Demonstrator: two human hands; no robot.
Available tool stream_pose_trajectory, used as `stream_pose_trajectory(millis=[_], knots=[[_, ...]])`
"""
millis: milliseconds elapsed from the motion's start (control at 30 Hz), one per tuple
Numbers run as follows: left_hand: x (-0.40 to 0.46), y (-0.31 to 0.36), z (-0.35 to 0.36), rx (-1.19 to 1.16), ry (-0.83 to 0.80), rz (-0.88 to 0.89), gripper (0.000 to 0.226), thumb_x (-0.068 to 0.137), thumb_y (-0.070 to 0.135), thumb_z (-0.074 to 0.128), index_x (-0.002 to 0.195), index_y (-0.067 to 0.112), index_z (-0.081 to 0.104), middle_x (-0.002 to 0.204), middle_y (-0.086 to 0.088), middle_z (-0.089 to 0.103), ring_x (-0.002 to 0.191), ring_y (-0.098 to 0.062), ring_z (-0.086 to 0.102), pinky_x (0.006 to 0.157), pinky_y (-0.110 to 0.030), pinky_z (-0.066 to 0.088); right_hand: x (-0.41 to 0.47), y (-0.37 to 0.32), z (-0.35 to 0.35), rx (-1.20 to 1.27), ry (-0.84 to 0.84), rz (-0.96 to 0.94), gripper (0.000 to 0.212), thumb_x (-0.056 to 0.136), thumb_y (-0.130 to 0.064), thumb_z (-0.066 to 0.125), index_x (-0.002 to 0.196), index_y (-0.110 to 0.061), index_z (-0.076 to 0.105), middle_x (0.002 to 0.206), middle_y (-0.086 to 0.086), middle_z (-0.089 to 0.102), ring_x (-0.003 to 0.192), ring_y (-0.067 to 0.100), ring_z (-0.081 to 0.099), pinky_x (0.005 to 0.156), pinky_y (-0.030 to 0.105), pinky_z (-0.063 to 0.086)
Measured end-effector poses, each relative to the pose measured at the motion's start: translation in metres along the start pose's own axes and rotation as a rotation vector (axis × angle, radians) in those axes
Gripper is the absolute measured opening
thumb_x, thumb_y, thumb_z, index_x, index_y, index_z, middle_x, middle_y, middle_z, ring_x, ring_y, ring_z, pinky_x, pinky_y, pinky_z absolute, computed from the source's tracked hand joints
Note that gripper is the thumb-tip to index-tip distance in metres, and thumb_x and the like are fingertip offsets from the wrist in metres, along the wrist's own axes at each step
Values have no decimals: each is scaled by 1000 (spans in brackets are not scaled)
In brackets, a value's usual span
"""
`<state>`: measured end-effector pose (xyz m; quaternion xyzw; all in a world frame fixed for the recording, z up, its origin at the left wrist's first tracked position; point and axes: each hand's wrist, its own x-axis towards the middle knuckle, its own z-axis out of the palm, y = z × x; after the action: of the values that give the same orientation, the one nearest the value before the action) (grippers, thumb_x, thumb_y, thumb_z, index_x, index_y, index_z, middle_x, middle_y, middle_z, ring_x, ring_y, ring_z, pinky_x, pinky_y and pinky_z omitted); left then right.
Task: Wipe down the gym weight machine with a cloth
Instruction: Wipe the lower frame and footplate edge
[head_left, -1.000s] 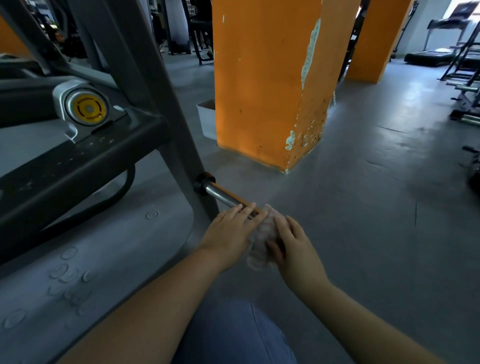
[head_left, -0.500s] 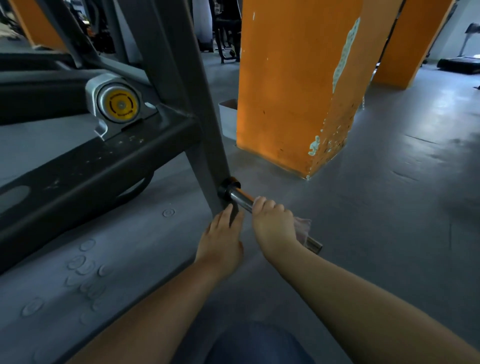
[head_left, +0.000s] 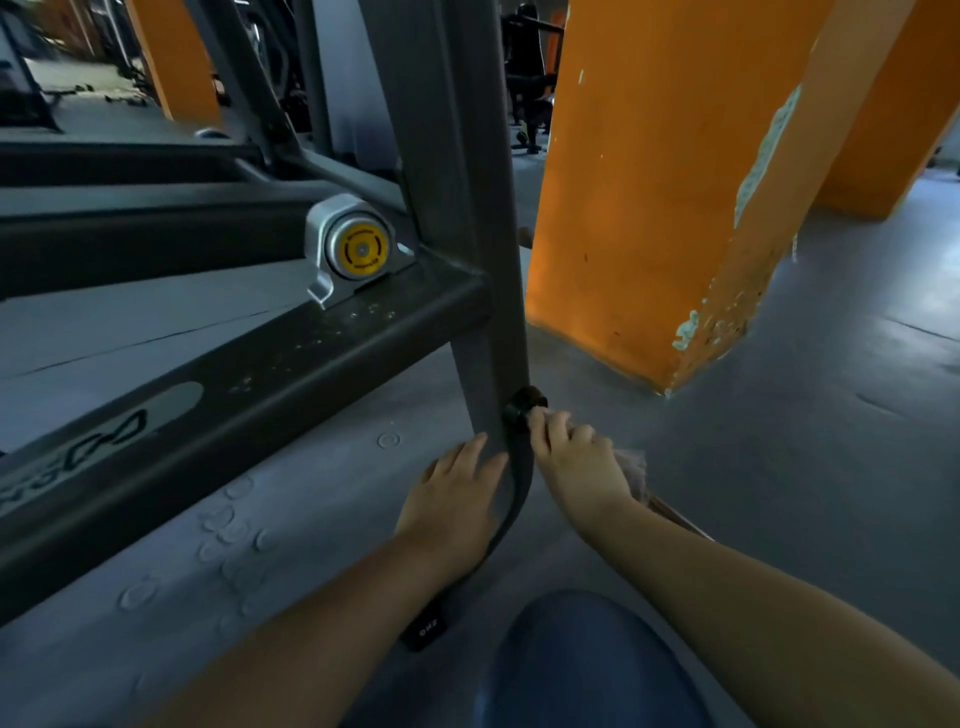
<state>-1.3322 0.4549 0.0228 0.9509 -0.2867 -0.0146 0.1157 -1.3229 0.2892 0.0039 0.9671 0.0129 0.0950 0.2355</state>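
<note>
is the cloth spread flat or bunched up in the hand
Bunched. The right hand curls round the cloth beside the black collar; only a crumpled edge shows.

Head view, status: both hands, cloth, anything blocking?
Right hand gripping pale crumpled cloth around the bar, up against its black collar. Left hand open, resting on grey steel upright. Nothing blocking.

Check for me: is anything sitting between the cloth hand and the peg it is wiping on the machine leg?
Nothing visible does. The right hand grips the cloth around the peg, right up against the black collar on the grey upright. The left hand rests flat on the upright, beside the wiping path.
</note>
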Motion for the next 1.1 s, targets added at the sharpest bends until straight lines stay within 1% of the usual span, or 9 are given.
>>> stream_pose_trajectory(millis=[100,200,367,467,600,700,833,967,1100], knots=[[-8,-2,-18,73,49,23,61,97,20,39,151,23,11,159,-5,-2,145,-22,4,116,-33,9,-12,6,-2,-11,-8,-126,78,90,-14,57,149,4,9,146,29,25,118,45,46,97,46,43],[-19,-5,-35,113,98,52,60,99,21,38,152,22,9,159,-4,-5,145,-21,3,116,-32,7,-15,12,-9,37,-10,-172,77,47,-9,91,114,12,61,117,25,61,102,46,61,85,46,53],[-38,-15,-60,216,193,98,61,99,20,37,152,23,6,159,-2,-9,145,-19,0,116,-31,7,-15,25,-30,302,15,-57,44,59,-32,78,101,-26,73,123,11,49,114,17,46,80,20,51],[-47,-15,-82,263,232,94,61,99,23,38,152,22,8,159,-2,-6,146,-18,0,117,-32,7,-13,30,-71,580,83,-102,46,93,-25,38,129,-1,56,134,20,49,122,29,47,106,36,32],[-56,-30,-109,289,524,143,57,69,21,73,124,15,61,134,-11,54,120,-26,54,98,-39,44,11,22,-135,823,485,-57,40,91,-5,57,131,-1,53,138,9,47,131,17,41,108,9,17],[-64,-53,-124,334,598,59,48,74,25,58,120,13,62,126,-11,58,114,-28,57,95,-41,47,36,8,-176,744,669,-28,49,95,-27,46,138,-4,46,148,13,38,141,28,28,115,25,12],[-74,-83,-132,396,561,-32,60,69,29,74,124,9,59,127,-14,56,116,-31,55,98,-46,44,61,-25,-181,387,430,-23,64,95,-52,18,138,-13,47,157,12,19,146,32,5,117,42,1],[-78,-104,-126,439,556,-53,51,81,40,56,123,11,57,124,-12,58,114,-30,55,97,-46,44,62,-39,-167,361,392,90,61,92,-46,25,107,-4,68,111,16,59,106,33,50,93,43,43],[-76,-115,-118,404,538,-97,57,85,47,35,127,13,53,125,-10,57,116,-27,54,99,-44,43,64,-52,-176,462,383,63,44,99,-32,36,131,-4,48,128,14,51,119,29,45,101,38,34]])
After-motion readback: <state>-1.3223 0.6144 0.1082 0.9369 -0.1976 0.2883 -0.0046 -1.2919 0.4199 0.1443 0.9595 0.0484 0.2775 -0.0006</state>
